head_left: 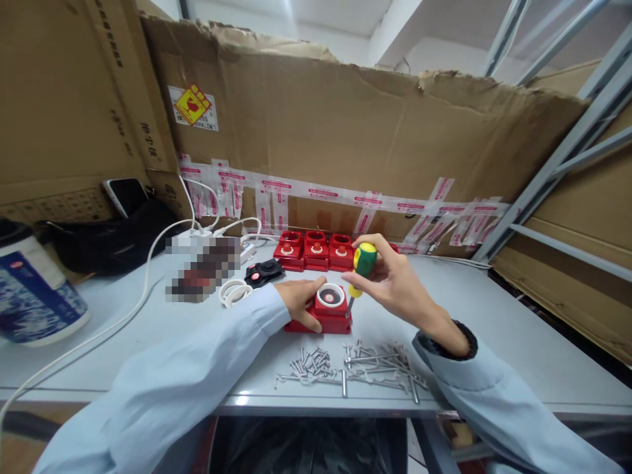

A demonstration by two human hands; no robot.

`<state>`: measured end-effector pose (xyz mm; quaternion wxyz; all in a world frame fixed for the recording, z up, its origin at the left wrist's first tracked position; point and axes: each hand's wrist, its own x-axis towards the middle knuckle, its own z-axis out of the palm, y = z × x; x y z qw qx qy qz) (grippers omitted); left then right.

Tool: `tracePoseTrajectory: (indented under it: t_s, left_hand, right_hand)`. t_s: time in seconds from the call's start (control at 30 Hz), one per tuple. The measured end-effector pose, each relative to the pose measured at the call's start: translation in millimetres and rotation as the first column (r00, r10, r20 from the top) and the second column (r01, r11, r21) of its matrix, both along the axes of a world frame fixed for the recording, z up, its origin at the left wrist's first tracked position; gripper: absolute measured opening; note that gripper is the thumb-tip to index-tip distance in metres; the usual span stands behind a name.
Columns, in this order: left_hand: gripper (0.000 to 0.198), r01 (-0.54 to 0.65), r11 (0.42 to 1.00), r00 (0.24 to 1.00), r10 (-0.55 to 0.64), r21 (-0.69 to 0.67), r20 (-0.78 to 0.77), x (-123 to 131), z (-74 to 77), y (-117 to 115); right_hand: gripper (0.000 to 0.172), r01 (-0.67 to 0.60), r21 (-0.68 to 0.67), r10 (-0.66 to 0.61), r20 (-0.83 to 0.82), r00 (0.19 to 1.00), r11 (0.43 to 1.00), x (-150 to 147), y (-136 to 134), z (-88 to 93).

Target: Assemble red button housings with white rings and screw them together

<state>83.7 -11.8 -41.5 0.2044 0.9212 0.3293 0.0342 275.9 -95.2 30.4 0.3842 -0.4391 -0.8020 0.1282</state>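
A red box with a round white-rimmed top sits on the grey table in front of me. My left hand grips its left side, thumb along the front. My right hand is closed around a short screwdriver with a green and yellow handle. The screwdriver stands nearly upright, its shaft going down to the box's right front corner. Both my arms wear light blue sleeves.
Three more red boxes line up at the back against a taped cardboard wall. A black part lies left of them. Screws and long pins are scattered near the front edge. White cables, a black bag and a blue-white canister stand at left.
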Motion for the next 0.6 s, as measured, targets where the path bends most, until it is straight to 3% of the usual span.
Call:
tracePoseTrajectory:
  t_s: [0.07, 0.13, 0.23, 0.33, 0.5, 0.6]
  left_hand:
    - [0.072, -0.011, 1.0, 1.0, 0.011, 0.007, -0.012, 0.8, -1.9, 1.3]
    - [0.071, -0.01, 1.0, 1.0, 0.011, 0.009, -0.009, 1.4, -4.0, 2.8]
    - [0.071, -0.013, 1.0, 1.0, 0.013, 0.012, 0.002, 1.6, -5.6, 4.2]
    - [0.071, -0.013, 1.0, 1.0, 0.013, -0.003, 0.0, 1.7, -5.1, 3.9]
    - [0.076, -0.005, 1.0, 1.0, 0.005, -0.006, -0.005, 1.6, -2.9, 2.6]
    - [0.077, -0.015, 1.0, 0.999, 0.015, -0.008, -0.034, 1.0, -1.0, 1.6]
  right_hand:
    - [0.042, 0.144, 0.09, -0.144, -0.006, 0.99, 0.985, -1.6, 1.9, -6.4]
    - [0.044, 0.182, 0.141, -0.184, -0.003, 0.983, 0.973, -3.3, 1.8, -9.6]
    - [0.046, 0.003, 0.049, 0.0, -0.074, 0.997, 0.999, -3.2, -0.2, -8.2]
    - [0.042, -0.164, -0.081, 0.146, -0.191, 0.971, 0.983, -1.3, -0.7, -5.6]
    - [0.048, -0.022, -0.047, 0.017, -0.105, 0.994, 0.999, -1.4, 2.0, -5.8]
    - [0.062, -0.054, -0.078, 0.052, -0.035, 0.998, 0.995, 1.9, 2.4, -2.7]
